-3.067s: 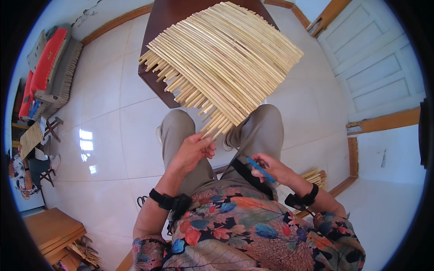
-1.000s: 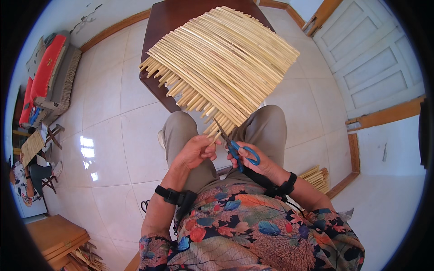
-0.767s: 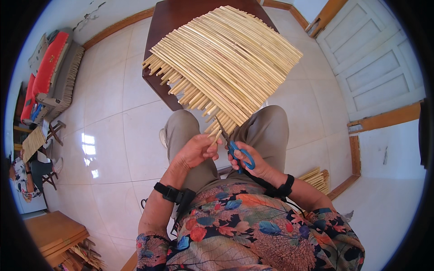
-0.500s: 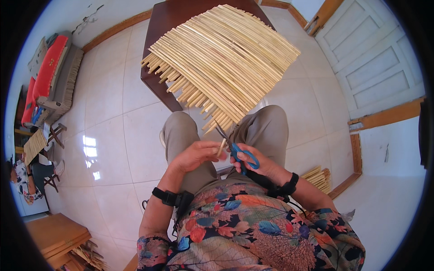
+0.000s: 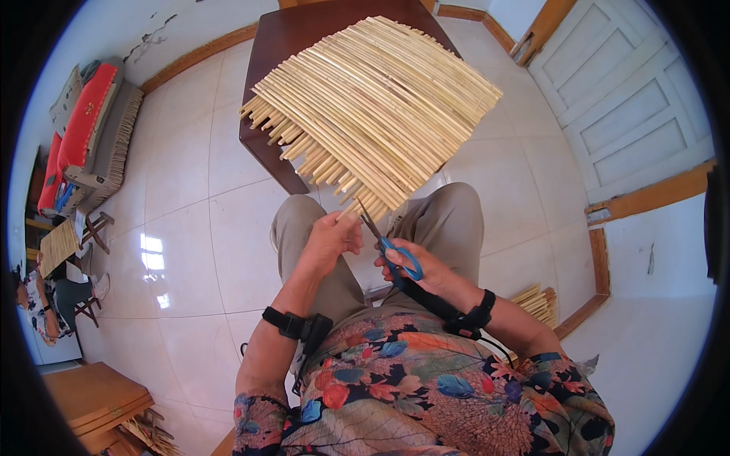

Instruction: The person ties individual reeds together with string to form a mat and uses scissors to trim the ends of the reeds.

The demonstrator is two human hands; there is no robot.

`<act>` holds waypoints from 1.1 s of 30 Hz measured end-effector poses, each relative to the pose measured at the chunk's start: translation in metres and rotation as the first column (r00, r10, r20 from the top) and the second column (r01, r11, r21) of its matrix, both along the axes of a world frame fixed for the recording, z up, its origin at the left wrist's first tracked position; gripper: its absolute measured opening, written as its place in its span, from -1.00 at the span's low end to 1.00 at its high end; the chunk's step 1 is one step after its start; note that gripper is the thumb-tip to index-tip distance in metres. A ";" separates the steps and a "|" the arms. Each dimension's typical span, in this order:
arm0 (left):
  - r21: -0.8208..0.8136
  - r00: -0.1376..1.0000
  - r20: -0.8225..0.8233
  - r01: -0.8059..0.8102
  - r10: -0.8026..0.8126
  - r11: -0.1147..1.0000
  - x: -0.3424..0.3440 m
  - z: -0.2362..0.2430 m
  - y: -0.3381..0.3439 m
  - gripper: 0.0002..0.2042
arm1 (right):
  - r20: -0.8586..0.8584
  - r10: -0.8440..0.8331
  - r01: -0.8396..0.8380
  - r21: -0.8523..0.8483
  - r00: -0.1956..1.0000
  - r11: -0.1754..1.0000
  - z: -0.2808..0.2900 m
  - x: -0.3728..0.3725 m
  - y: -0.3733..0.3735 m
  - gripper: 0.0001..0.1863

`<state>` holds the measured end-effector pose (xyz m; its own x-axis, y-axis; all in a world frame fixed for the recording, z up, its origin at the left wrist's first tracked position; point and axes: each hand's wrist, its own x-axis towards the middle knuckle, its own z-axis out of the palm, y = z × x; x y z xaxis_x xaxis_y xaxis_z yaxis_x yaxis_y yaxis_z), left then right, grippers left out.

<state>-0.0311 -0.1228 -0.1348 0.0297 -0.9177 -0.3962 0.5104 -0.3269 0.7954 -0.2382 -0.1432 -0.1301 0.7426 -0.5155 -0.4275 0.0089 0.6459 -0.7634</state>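
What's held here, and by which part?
Right hand: blue-handled scissors, by the handles. Left hand: at near corner of stick mat, grip unclear.

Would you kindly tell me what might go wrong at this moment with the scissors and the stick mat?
The left hand is close beside the blades of the scissors, so a slip of the right hand could nick a finger.

The stick ends crowd together near the scissors' tips, so a neighbouring stick might be cut by mistake.

The stick mat juts past the edge of the dark table, so a tug might shift it.
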 end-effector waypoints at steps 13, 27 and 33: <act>-0.039 0.989 0.028 0.147 -0.146 0.988 0.003 -0.003 -0.007 -0.80 | -0.003 0.008 -0.008 -0.066 1.000 0.998 -0.002 0.001 0.010 -0.28; -0.052 0.983 0.108 0.154 -0.147 0.987 0.002 0.001 -0.006 -0.81 | -0.049 0.052 -0.056 -0.095 0.997 0.994 0.011 0.003 0.008 -0.38; -0.073 0.987 0.078 0.146 -0.140 0.987 0.003 -0.003 -0.007 -0.79 | -0.048 0.007 -0.011 -0.094 0.999 0.996 0.006 0.013 -0.003 -0.41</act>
<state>-0.0278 -0.1293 -0.1377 -0.0782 -0.9427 -0.3244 0.4030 -0.3275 0.8546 -0.2249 -0.1466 -0.1237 0.7274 -0.5487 -0.4121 -0.0340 0.5711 -0.8202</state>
